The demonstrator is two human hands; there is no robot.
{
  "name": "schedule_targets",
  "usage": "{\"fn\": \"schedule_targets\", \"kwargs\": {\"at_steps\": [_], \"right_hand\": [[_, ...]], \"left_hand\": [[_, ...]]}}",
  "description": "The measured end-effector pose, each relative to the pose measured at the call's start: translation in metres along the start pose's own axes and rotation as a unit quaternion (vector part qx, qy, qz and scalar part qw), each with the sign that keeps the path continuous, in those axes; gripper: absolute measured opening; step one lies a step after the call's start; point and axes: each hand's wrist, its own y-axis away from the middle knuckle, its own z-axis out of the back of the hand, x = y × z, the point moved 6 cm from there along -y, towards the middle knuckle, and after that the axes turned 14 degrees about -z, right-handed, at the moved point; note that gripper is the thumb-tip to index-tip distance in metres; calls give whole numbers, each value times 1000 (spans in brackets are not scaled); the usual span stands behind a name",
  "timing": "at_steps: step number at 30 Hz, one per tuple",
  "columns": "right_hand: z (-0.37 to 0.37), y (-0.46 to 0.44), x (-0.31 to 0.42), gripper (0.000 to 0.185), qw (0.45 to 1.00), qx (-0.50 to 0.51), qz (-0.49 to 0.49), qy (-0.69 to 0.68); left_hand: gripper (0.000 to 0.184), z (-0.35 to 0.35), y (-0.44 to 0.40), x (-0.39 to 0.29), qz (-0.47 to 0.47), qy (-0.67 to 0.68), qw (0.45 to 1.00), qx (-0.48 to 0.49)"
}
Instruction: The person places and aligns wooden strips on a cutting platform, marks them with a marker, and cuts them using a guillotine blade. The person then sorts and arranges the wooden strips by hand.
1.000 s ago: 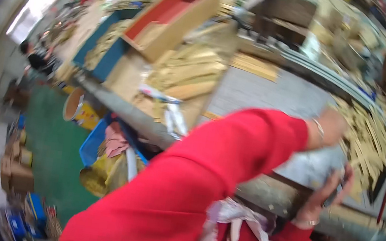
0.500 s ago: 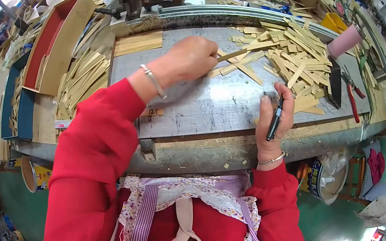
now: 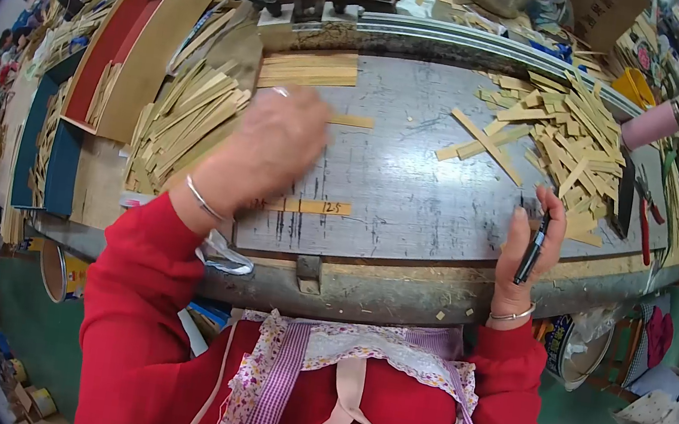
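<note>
My left hand (image 3: 280,139), slightly blurred, is closed over a thin bamboo strip (image 3: 352,120) whose right end sticks out past the fingers onto the grey metal plate (image 3: 407,222). Just beyond that hand, several strips (image 3: 312,69) lie side by side at the plate's far left corner. Below it, a strip marked "12.5" (image 3: 314,207) lies near the front edge, with dark lines across it and the plate. My right hand (image 3: 538,231) rests over the plate's right side, gripping a black marker pen (image 3: 532,252) between thumb and fingers.
A loose heap of bamboo strips (image 3: 575,141) covers the right side, with two crossed strips (image 3: 483,145) beside it. Pliers with red handles (image 3: 647,216) and a pink thread cone (image 3: 651,126) lie beyond. A red-lined box (image 3: 141,45) and more strips (image 3: 187,125) sit left.
My left hand has moved left, away from the heap, bringing a bamboo strip below the row of strips. My right hand still holds the marker pen. The view has shifted left.
</note>
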Motion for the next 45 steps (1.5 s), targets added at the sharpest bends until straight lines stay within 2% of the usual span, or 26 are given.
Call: {"fn": "schedule_targets", "kwargs": {"at_steps": [1, 4, 7, 11, 24, 28, 30, 31, 35, 37, 41, 45], "right_hand": [[0, -1, 1, 40, 1000, 3, -8, 2], [-1, 1, -4, 40, 1000, 10, -23, -5], [-2, 1, -3, 42, 1000, 21, -22, -9], [-2, 0, -3, 42, 999, 24, -28, -16], [1, 1, 4, 43, 999, 30, -40, 13], [0, 2, 10, 42, 998, 3, 44, 42], [1, 1, 11, 42, 998, 4, 35, 50], [1, 1, 11, 42, 998, 6, 27, 56], [1, -1, 10, 42, 997, -10, 50, 56], [1, -1, 11, 42, 997, -11, 48, 58], [2, -2, 13, 42, 997, -10, 55, 58], [2, -1, 10, 41, 998, -11, 44, 42]], "left_hand": [[28, -1, 4, -14, -47, 11, 998, -40], [41, -10, 5, -26, -26, 69, 997, 39], [46, -11, 8, -15, -32, 51, 998, 0], [53, -9, 8, 1, 19, 45, 999, 19], [53, -8, 2, 4, 42, 58, 997, 32], [49, 3, -26, -13, -19, 42, 998, 30], [47, 5, -55, -29, -64, 42, 996, 39], [38, 1, -72, -39, -120, 30, 992, -6], [19, -41, -133, -66, -215, 20, 974, -70], [11, -60, -146, -70, -240, -23, 964, -108], [5, -52, -135, -78, -262, -18, 958, -112], [3, -24, -99, -74, -233, -35, 967, -99]]}}
